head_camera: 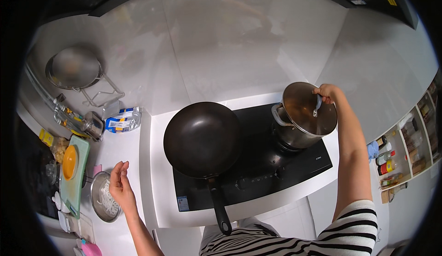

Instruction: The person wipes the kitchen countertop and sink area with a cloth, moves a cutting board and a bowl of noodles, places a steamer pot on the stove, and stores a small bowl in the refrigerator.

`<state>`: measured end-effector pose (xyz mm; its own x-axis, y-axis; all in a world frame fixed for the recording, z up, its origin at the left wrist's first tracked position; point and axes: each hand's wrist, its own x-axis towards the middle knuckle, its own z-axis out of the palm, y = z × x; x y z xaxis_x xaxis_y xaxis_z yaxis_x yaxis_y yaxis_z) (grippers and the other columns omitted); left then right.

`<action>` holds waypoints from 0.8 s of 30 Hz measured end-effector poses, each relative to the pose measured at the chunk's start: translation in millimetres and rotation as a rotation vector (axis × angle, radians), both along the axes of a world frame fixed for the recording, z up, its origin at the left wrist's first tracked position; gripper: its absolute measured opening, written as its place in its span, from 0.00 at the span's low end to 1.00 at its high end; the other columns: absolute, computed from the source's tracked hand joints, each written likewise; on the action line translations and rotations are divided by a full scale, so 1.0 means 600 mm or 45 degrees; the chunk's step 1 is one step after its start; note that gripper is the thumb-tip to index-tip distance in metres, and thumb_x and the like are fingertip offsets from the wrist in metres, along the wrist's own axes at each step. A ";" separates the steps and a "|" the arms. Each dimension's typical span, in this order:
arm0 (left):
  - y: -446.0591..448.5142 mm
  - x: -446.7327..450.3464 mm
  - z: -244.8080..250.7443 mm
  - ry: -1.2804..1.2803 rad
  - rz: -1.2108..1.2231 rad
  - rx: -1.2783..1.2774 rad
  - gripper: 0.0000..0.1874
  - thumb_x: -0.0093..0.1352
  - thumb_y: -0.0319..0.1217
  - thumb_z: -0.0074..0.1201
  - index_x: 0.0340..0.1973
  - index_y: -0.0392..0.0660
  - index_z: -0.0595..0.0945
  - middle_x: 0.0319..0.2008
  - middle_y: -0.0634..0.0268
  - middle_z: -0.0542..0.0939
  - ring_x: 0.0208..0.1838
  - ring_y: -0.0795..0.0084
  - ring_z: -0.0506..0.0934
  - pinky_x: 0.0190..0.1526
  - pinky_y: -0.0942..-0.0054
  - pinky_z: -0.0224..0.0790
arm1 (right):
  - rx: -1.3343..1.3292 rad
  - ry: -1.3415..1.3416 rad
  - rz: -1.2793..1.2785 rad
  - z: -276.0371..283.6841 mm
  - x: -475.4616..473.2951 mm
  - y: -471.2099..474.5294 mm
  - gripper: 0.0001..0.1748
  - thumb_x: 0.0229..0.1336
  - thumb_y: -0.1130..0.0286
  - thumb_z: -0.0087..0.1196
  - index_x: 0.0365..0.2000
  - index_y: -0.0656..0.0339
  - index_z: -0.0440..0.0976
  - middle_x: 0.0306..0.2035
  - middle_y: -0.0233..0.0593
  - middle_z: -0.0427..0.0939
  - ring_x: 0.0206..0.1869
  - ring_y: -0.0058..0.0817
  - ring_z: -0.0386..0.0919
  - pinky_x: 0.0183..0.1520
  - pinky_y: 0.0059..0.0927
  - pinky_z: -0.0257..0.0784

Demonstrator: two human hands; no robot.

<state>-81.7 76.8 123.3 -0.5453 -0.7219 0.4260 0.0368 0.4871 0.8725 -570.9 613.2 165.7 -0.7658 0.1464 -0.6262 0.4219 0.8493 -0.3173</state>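
A lidded stainless steel stockpot (293,136) stands at the right of the black cooktop (257,173). My right hand (328,93) grips the handle of its lid (304,104). The lid lies over the pot's mouth; whether it is slightly raised cannot be made out. My left hand (121,183), fingers loosely bent and holding nothing visible, hovers by the rim of a metal bowl (95,204). White noodle-like strands (107,199) lie in this bowl, partly hidden by the hand. A dark wok (203,138) sits on the cooktop's left side, its black handle (218,204) pointing towards me.
Left of the bowl, a green cutting board (74,197) stands on edge with an orange dish (70,162) against it. Farther back are a small metal pot (93,124), a foil package (122,120) and a wire rack (103,91). Shelves with bottles (386,168) line the right.
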 end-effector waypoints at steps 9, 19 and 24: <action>-0.152 -0.013 0.023 -0.078 0.077 -0.009 0.15 0.71 0.29 0.49 0.50 0.33 0.78 0.41 0.58 0.83 0.43 0.73 0.80 0.46 0.76 0.72 | -0.072 1.110 0.451 0.086 0.259 -0.167 0.25 0.62 0.52 0.52 0.21 0.66 0.75 0.15 0.44 0.73 0.20 0.32 0.77 0.24 0.36 0.67; -0.390 -0.147 0.120 0.206 -0.005 0.315 0.15 0.73 0.32 0.44 0.49 0.34 0.76 0.40 0.59 0.82 0.38 0.73 0.81 0.39 0.77 0.74 | -0.098 -0.386 2.047 -0.370 0.780 -0.204 0.16 0.61 0.61 0.47 0.41 0.59 0.78 0.33 0.38 0.82 0.36 0.27 0.81 0.39 0.30 0.75; -0.520 -0.190 0.161 0.396 -0.012 0.427 0.15 0.73 0.37 0.47 0.44 0.35 0.74 0.39 0.58 0.79 0.35 0.68 0.82 0.32 0.76 0.76 | -0.035 -0.394 0.992 -0.521 0.866 -0.225 0.22 0.58 0.54 0.48 0.43 0.60 0.76 0.35 0.54 0.80 0.38 0.48 0.80 0.41 0.39 0.74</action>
<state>-195.6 -235.4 220.1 -0.4356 -0.8436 0.3140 0.3248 0.1781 0.9289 -51.2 478.1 -146.9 -0.4348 -0.3718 -0.8202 -0.2115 0.9275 -0.3083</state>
